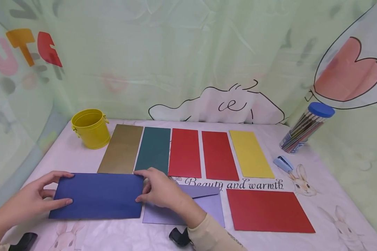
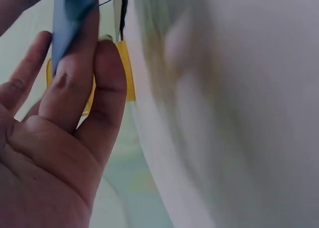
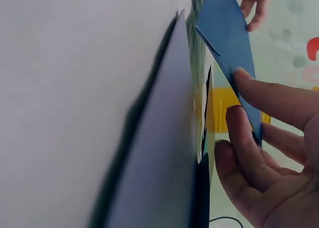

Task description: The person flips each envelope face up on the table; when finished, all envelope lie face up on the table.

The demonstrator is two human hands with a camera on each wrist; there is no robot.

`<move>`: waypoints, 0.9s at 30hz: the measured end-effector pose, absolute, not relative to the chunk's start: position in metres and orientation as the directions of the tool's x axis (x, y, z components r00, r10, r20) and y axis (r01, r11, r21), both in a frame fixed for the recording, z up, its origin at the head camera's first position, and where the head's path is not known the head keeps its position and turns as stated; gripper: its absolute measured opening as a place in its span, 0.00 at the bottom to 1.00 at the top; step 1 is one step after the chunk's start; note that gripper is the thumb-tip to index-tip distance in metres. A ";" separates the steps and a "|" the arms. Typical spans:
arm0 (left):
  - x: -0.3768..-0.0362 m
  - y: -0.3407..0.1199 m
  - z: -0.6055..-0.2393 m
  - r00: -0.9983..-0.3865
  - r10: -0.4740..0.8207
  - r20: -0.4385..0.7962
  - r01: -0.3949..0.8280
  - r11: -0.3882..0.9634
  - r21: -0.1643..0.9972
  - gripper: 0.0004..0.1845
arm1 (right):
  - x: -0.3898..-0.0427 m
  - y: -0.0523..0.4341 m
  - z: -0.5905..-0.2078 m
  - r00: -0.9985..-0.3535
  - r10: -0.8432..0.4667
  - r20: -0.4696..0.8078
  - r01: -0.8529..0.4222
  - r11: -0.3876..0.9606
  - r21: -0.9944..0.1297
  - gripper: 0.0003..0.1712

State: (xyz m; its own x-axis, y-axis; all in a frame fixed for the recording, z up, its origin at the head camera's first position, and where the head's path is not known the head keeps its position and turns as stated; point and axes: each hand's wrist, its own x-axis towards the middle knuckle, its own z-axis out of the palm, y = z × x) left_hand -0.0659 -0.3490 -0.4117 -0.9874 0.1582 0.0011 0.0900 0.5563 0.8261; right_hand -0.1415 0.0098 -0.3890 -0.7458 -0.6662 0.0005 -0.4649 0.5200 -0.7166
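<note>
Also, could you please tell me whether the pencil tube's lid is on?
On: the blue lid covers the tube's top, above the pencils.

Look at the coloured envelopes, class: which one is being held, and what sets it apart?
The dark blue envelope: the left grip and right grip hold its two ends, while the other envelopes lie on the table.

Envelopes (image 1: 97,196) — eight; bucket (image 1: 92,130), stapler (image 1: 283,163), pencil tube (image 1: 304,130) — one each.
</note>
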 end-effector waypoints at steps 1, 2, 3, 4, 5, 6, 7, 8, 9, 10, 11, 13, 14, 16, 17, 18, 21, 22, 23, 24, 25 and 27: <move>-0.066 -0.349 -0.413 -0.987 0.163 0.002 0.094 0.557 0.825 0.33 | -0.141 0.010 -0.389 -0.744 -0.668 -0.005 -0.473 0.531 -0.703 0.42; -0.067 -0.348 -0.414 -0.986 0.164 0.005 0.097 0.560 0.823 0.33 | -0.140 0.010 -0.390 -0.743 -0.669 -0.008 -0.479 0.540 -0.692 0.43; -0.067 -0.347 -0.414 -0.987 0.158 0.004 0.095 0.573 0.814 0.33 | -0.140 0.009 -0.390 -0.742 -0.670 -0.012 -0.484 0.548 -0.682 0.43; -0.067 -0.347 -0.414 -0.988 0.157 0.008 0.100 0.588 0.803 0.33 | -0.139 0.009 -0.390 -0.742 -0.671 -0.015 -0.491 0.558 -0.669 0.44; -0.068 -0.346 -0.414 -0.989 0.148 0.006 0.096 0.609 0.787 0.33 | -0.139 0.008 -0.391 -0.742 -0.671 -0.015 -0.503 0.571 -0.649 0.44; -0.068 -0.346 -0.414 -0.989 0.149 0.003 0.097 0.631 0.770 0.34 | -0.139 0.008 -0.391 -0.742 -0.670 -0.012 -0.517 0.583 -0.626 0.44; -0.069 -0.346 -0.414 -0.989 0.149 0.000 0.099 0.656 0.748 0.34 | -0.139 0.008 -0.391 -0.741 -0.671 -0.010 -0.529 0.593 -0.608 0.44; -0.070 -0.346 -0.414 -0.989 0.148 -0.002 0.101 0.685 0.721 0.35 | -0.139 0.008 -0.392 -0.739 -0.674 -0.005 -0.547 0.605 -0.579 0.44; -0.071 -0.346 -0.414 -0.989 0.145 -0.007 0.099 0.711 0.696 0.36 | -0.139 0.007 -0.392 -0.735 -0.678 -0.001 -0.568 0.618 -0.544 0.43; -0.071 -0.346 -0.413 -0.989 0.147 -0.015 0.099 0.732 0.674 0.36 | -0.139 0.007 -0.393 -0.731 -0.682 0.002 -0.589 0.630 -0.506 0.43; -0.072 -0.346 -0.413 -0.989 0.141 -0.030 0.088 0.754 0.651 0.37 | -0.139 0.007 -0.393 -0.728 -0.685 0.003 -0.605 0.641 -0.473 0.42; -0.073 -0.345 -0.413 -0.989 0.141 -0.039 0.090 0.794 0.601 0.38 | -0.139 0.006 -0.394 -0.722 -0.692 0.003 -0.629 0.655 -0.418 0.41; -0.074 -0.346 -0.413 -0.989 0.140 -0.041 0.090 0.808 0.582 0.38 | -0.139 0.006 -0.395 -0.719 -0.695 0.002 -0.639 0.660 -0.396 0.41; -0.075 -0.346 -0.414 -0.989 0.143 -0.046 0.093 0.826 0.556 0.38 | -0.139 0.006 -0.396 -0.716 -0.698 -0.003 -0.645 0.663 -0.380 0.40; -0.075 -0.347 -0.414 -0.988 0.145 -0.045 0.098 0.834 0.543 0.38 | -0.139 0.006 -0.397 -0.716 -0.698 -0.002 -0.645 0.663 -0.379 0.40; -0.075 -0.347 -0.415 -0.988 0.152 -0.042 0.106 0.838 0.536 0.38 | -0.140 0.006 -0.397 -0.715 -0.699 -0.003 -0.645 0.662 -0.381 0.39; -0.076 -0.349 -0.417 -0.986 0.161 -0.043 0.115 0.845 0.522 0.37 | -0.140 0.007 -0.399 -0.715 -0.699 -0.011 -0.639 0.659 -0.397 0.38; -0.076 -0.349 -0.418 -0.986 0.161 -0.043 0.116 0.849 0.515 0.38 | -0.141 0.007 -0.400 -0.715 -0.699 -0.012 -0.636 0.659 -0.402 0.38; -0.076 -0.349 -0.418 -0.986 0.162 -0.042 0.118 0.853 0.509 0.38 | -0.141 0.008 -0.401 -0.715 -0.699 -0.012 -0.637 0.659 -0.401 0.37; -0.076 -0.349 -0.418 -0.986 0.162 -0.043 0.119 0.858 0.500 0.38 | -0.141 0.008 -0.402 -0.716 -0.698 -0.014 -0.635 0.659 -0.403 0.37; -0.077 -0.349 -0.418 -0.986 0.162 -0.045 0.120 0.863 0.492 0.38 | -0.141 0.008 -0.402 -0.717 -0.697 -0.014 -0.633 0.660 -0.404 0.37; -0.078 -0.350 -0.418 -0.985 0.165 -0.051 0.122 0.873 0.473 0.38 | -0.142 0.009 -0.404 -0.720 -0.694 -0.013 -0.631 0.662 -0.404 0.36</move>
State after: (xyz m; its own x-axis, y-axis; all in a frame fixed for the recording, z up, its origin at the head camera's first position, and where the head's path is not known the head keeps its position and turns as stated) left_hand -0.0779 -0.3498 -0.4184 -0.9849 0.1653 -0.0505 0.1223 0.8727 0.4728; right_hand -0.1422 0.0087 -0.4036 -0.7198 -0.6941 -0.0132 -0.6311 0.6621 -0.4042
